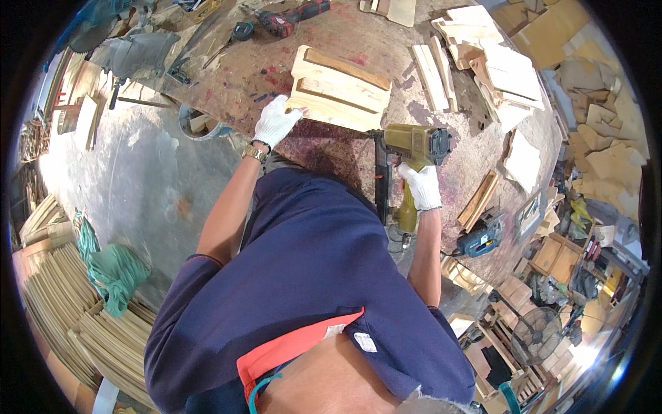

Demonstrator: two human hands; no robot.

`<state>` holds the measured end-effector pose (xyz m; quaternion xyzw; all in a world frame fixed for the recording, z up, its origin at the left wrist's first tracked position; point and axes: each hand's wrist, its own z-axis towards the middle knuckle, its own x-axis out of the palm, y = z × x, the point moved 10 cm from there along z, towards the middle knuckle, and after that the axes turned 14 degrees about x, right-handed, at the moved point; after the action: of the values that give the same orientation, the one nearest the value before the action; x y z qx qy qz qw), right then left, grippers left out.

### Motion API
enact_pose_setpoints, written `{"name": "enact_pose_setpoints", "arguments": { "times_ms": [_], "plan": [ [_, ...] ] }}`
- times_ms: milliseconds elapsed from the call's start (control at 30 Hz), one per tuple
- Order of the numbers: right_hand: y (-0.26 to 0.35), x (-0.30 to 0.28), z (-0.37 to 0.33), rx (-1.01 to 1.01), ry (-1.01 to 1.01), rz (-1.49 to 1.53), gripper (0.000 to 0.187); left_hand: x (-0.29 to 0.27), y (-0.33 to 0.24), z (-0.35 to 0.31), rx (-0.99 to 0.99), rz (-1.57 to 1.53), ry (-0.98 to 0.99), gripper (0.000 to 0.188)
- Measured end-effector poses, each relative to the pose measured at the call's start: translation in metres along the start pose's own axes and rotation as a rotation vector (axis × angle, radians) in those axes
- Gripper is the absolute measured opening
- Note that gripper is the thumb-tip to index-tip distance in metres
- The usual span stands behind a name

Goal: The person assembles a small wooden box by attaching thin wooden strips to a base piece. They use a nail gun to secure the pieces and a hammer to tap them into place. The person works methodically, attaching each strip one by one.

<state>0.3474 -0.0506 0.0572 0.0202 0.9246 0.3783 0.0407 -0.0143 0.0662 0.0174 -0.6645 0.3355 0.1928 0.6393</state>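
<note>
My left hand (276, 123), in a white knit glove, grips the near left corner of a pale wooden panel (334, 108) on the workbench. Wooden strips (339, 93) lie across the panel, the farthest one darker. In my gloved right hand (422, 186) is an olive-coloured nail gun (408, 140), my fingers wrapped round its handle. Its nose is at the panel's near right corner; whether it touches the wood I cannot tell. The black magazine runs down toward my body.
A red and black cordless drill (286, 22) lies at the bench's far side. To the right are stacked wood pieces (507, 72) and a blue jigsaw (481, 238). A saw machine (134, 54) stands far left, a bucket (219, 131) below the bench edge, a fan (538, 334) lower right.
</note>
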Motion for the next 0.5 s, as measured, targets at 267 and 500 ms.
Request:
{"name": "enact_pose_setpoints", "arguments": {
  "times_ms": [267,500],
  "plan": [
    [0.007,0.011,-0.008,0.004,0.017,-0.032,0.024,0.004,0.002,0.003,-0.021,-0.070,0.002,0.051],
    [0.020,0.042,-0.010,-0.051,0.100,-0.074,0.025,-0.005,-0.010,0.002,0.047,0.025,-0.061,0.053]
  ]
}}
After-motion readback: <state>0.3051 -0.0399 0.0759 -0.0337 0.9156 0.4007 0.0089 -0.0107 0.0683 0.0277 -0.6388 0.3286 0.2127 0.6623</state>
